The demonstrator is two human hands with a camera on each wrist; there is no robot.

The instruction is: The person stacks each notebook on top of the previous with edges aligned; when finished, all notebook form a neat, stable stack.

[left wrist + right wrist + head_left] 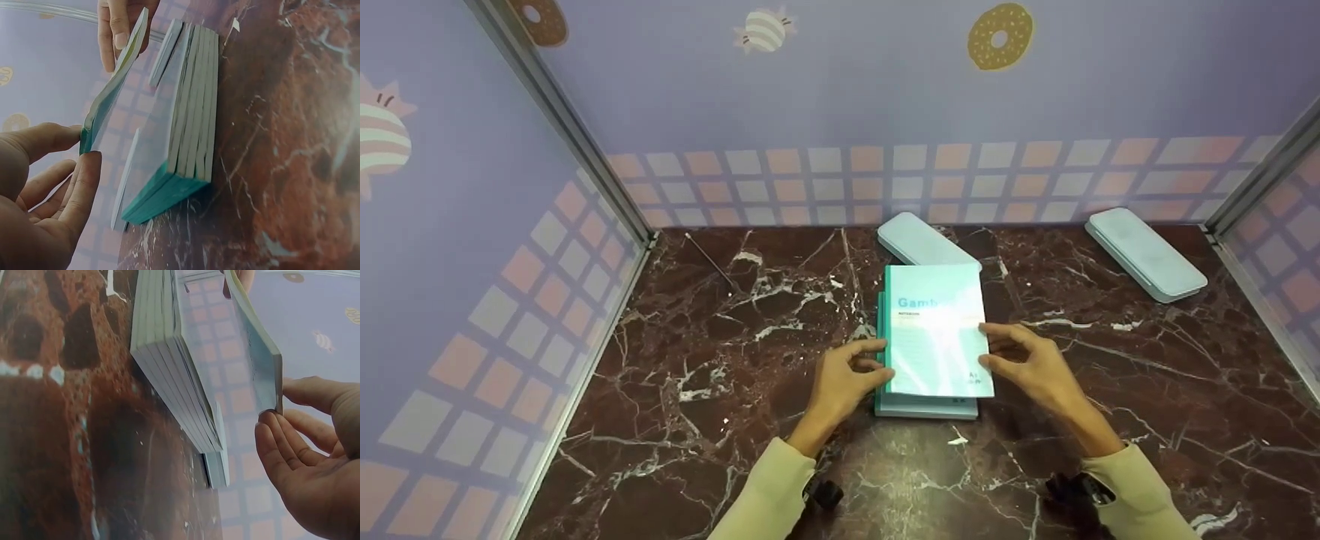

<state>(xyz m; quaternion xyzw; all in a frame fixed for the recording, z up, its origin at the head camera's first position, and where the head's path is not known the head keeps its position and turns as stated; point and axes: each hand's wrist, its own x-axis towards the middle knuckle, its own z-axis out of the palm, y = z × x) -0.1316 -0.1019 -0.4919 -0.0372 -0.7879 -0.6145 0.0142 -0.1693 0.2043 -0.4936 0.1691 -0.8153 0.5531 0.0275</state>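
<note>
A pale notebook (937,337) with a teal spine and printed cover is held above a stack of similar notebooks (926,410). My left hand (844,379) pinches its spine edge between thumb and fingers. On the opposite edge, my right hand (1031,364) pinches it the same way. Both wrist views show a gap between the raised notebook (115,79) and the stack (169,377). Several notebooks lie flat in that stack, teal spines together on the left side. The held notebook hides most of the stack's top in the head view.
Behind the stack lies a pale blue case (926,238), partly covered by the held notebook. Another such case (1147,253) is at the back right. A thin dark stick (709,259) rests at the back left. Patterned walls enclose the marbled table (720,450).
</note>
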